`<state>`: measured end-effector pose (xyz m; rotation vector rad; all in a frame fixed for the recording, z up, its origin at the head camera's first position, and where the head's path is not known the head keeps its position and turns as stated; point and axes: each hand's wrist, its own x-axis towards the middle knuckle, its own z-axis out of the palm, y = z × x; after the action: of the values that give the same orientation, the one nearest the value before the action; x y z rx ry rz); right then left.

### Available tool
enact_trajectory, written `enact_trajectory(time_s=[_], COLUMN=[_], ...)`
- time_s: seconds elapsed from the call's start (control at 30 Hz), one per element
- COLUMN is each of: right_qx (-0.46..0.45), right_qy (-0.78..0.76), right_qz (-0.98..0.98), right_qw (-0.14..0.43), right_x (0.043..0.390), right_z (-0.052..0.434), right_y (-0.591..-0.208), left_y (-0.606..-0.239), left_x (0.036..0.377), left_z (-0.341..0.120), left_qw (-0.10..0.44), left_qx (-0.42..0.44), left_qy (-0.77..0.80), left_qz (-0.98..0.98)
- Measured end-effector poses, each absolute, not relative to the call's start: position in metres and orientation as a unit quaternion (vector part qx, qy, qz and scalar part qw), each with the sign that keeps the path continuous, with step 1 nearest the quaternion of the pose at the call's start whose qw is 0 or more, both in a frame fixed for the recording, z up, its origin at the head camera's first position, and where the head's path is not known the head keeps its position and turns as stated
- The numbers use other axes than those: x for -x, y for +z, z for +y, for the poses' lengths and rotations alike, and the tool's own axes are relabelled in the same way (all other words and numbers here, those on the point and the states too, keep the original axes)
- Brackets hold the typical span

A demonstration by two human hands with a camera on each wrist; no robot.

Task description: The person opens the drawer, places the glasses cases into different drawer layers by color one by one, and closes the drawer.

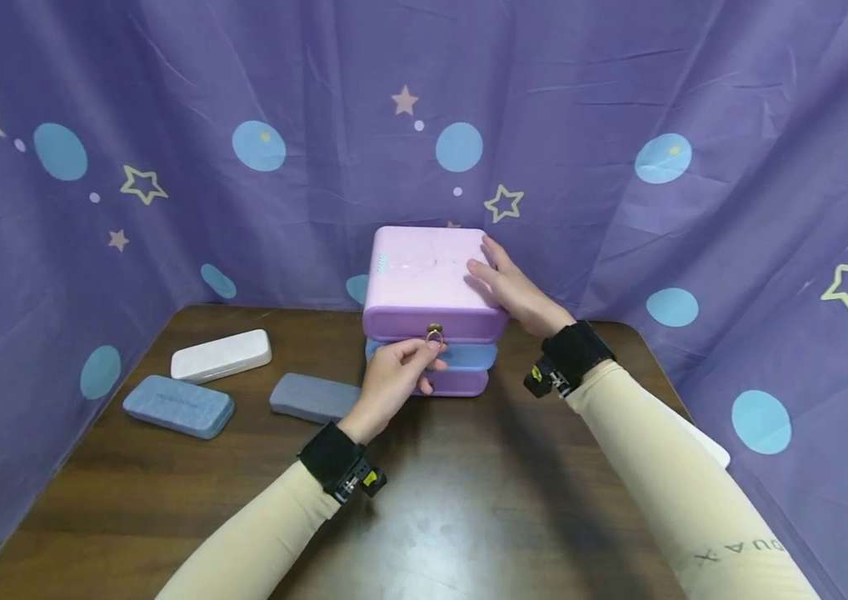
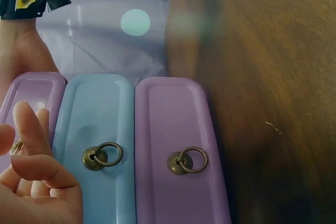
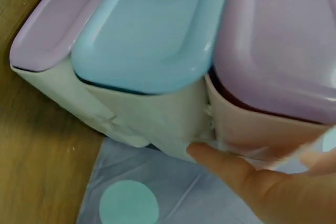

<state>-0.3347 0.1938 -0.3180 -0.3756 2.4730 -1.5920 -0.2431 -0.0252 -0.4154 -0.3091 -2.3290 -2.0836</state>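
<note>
A small chest of three stacked drawers (image 1: 427, 271) stands near the back of the table, with a pink top. Its fronts run purple, blue (image 2: 94, 114), purple (image 2: 173, 108) from top to bottom. My left hand (image 1: 394, 379) pinches the brass ring pull (image 1: 435, 335) of the top drawer between thumb and fingers. Brass ring pulls on the blue and lowest drawers hang free in the left wrist view. My right hand (image 1: 510, 287) rests on the right edge of the top, its fingers extended along the top and side. All drawers look pushed in or nearly so.
On the left of the wooden table (image 1: 424, 517) lie a white case (image 1: 221, 356), a blue case (image 1: 179, 406) and a grey-blue case (image 1: 313, 397) partly behind my left hand. A white object (image 1: 697, 437) sticks out behind my right forearm. A purple curtain (image 1: 566, 100) hangs behind.
</note>
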Motion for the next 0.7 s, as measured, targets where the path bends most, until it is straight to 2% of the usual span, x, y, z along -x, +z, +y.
enact_trajectory(time_s=[0.13,0.33,0.7], right_qx=[0.143,0.22,0.275], right_qy=[-0.522,-0.399,-0.286], right_qz=[0.837,0.89,0.909], right_qw=[0.082,-0.014,-0.127], right_x=[0.327,0.314,0.292], right_z=[0.201,0.207,0.212], right_y=[-0.314,-0.315,-0.337], left_y=[-0.415,-0.422,-0.436], left_x=[0.242,0.24,0.232], left_z=[-0.027,-0.029,-0.04], left_qw=[0.011,0.099,0.178], left_qx=[0.103,0.137,0.132], left_qy=[-0.651,-0.566,-0.45], left_qz=[-0.752,-0.807,-0.865])
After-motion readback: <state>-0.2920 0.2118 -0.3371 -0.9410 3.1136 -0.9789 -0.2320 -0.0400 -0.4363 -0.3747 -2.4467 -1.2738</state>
